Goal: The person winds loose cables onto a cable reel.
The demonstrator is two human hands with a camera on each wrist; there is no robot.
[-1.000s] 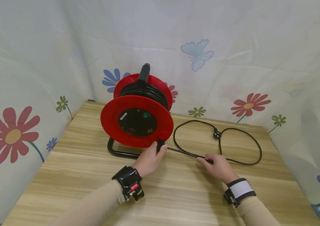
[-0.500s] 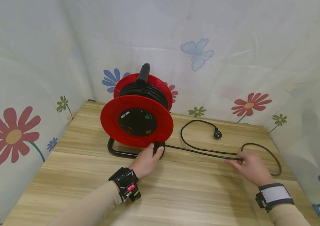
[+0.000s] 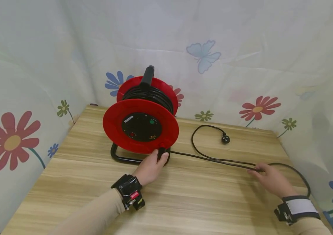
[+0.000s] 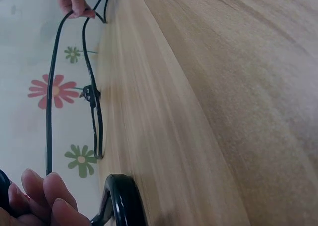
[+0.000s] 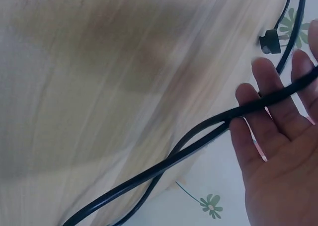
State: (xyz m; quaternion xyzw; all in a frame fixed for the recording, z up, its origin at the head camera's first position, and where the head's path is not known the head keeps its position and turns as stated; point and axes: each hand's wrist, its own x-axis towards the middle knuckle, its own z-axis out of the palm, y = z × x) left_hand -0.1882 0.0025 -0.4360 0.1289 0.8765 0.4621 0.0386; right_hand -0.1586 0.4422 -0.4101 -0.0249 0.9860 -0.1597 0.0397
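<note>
A red cable reel (image 3: 141,126) stands upright on its black stand (image 3: 121,158) on the wooden table (image 3: 184,199). My left hand (image 3: 158,156) grips the black crank knob (image 3: 162,152) at the reel's lower rim; its curled fingers (image 4: 45,195) show in the left wrist view. A black cable (image 3: 213,159) runs from the reel to the right. My right hand (image 3: 258,170) rests on it with straight fingers (image 5: 266,136), and the cable (image 5: 198,137) lies across them. The plug (image 3: 225,139) lies loose on the table behind.
Flower-print cloth walls (image 3: 257,65) close in the table at the left, back and right. The cable loops near the table's right edge (image 3: 302,178). The stand's black foot (image 4: 121,202) sits beside my left fingers.
My right hand has slid right and nearer along the cable, dragging the loop toward the right edge. My left hand has stayed on the knob, which has shifted slightly left.
</note>
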